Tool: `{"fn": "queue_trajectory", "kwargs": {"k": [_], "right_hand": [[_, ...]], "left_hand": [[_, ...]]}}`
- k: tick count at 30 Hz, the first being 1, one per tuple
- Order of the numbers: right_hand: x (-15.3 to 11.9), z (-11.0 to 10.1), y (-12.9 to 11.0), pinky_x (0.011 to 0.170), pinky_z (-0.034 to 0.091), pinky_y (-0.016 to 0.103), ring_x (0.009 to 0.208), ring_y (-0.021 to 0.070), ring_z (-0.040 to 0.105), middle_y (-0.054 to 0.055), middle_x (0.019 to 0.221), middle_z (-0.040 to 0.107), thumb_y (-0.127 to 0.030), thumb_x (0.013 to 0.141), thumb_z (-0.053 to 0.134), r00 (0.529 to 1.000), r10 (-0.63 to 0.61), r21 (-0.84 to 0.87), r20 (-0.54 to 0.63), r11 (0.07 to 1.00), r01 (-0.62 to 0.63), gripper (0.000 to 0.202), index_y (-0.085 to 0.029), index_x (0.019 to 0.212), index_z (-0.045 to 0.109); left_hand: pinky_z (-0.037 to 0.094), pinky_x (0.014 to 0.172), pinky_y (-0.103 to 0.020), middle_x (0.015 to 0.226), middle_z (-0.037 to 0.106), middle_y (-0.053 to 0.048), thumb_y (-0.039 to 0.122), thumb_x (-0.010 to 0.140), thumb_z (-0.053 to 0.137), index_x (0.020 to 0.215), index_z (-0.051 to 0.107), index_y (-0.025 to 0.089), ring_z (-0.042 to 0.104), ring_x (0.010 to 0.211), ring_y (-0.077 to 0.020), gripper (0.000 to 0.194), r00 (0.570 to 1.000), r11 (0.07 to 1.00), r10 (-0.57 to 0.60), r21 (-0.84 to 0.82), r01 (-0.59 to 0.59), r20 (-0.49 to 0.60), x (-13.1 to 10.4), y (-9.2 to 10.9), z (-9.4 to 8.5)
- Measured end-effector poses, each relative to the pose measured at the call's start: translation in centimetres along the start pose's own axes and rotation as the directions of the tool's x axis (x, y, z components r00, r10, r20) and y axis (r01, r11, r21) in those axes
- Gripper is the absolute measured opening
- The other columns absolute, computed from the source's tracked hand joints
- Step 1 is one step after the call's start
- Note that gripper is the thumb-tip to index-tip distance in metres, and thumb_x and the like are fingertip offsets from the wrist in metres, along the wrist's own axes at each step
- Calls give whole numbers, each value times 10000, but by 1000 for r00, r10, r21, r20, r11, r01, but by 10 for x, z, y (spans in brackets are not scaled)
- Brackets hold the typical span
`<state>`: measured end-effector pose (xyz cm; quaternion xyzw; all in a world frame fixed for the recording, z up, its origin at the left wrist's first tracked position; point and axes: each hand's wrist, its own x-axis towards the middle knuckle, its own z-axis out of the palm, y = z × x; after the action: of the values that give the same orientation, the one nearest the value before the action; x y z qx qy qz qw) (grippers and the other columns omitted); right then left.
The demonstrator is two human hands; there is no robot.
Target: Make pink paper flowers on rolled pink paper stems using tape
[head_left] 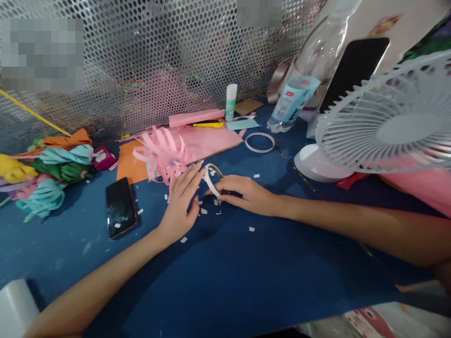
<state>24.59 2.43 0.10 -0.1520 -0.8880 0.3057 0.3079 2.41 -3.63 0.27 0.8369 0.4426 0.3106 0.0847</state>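
My right hand (248, 195) grips a narrow roll of white tape (211, 184), holding it on edge just above the blue table. To its left, my left hand (181, 202) has its fingers stretched out, with the fingertips close to the tape's rim; whether they touch it I cannot tell. A pink paper-strip flower (167, 152) lies just beyond my left fingers. Small white scraps (203, 211) are scattered on the table under and around both hands.
A phone (120, 208) and paper flowers (63, 164) lie left. Behind are pink paper (211, 141), a yellow cutter (208, 124), a glue stick (230, 102) and a white ring (260, 142). A bottle (294, 98) and a fan (384, 126) stand right, before a perforated metal panel (148, 61).
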Motion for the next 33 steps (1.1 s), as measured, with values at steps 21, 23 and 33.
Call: {"fn": "queue_trajectory", "kwargs": {"k": [21, 23, 33], "right_hand": [[-4, 6, 8, 869, 510, 324, 994, 165, 623, 87, 1040, 676, -268, 1000, 472, 997, -69, 13, -19, 997, 70, 241, -173, 1115, 661], [-3, 5, 8, 864, 484, 335, 967, 170, 613, 73, 1000, 694, -307, 992, 498, 994, -112, -12, 3, 994, 112, 236, -176, 1091, 668], [2, -4, -3, 890, 387, 326, 896, 157, 577, 40, 866, 681, -303, 1026, 385, 998, -56, 113, 41, 992, 51, 291, -163, 936, 623]], "left_hand": [[368, 1103, -522, 1531, 381, -141, 4, 870, 456, 1437, 407, 245, 385, 1398, -284, 618, 987, 987, 160, 9, -160, 6, 1, 0, 2], [461, 1015, -457, 1382, 563, -121, 67, 907, 506, 1352, 503, 247, 555, 1242, -250, 480, 984, 984, 178, -11, -178, -8, 0, 0, 2], [505, 996, -317, 1189, 698, -43, 116, 963, 448, 1182, 644, 225, 644, 1125, -164, 313, 974, 965, -134, -249, 87, -180, -1, 4, -7]]}}
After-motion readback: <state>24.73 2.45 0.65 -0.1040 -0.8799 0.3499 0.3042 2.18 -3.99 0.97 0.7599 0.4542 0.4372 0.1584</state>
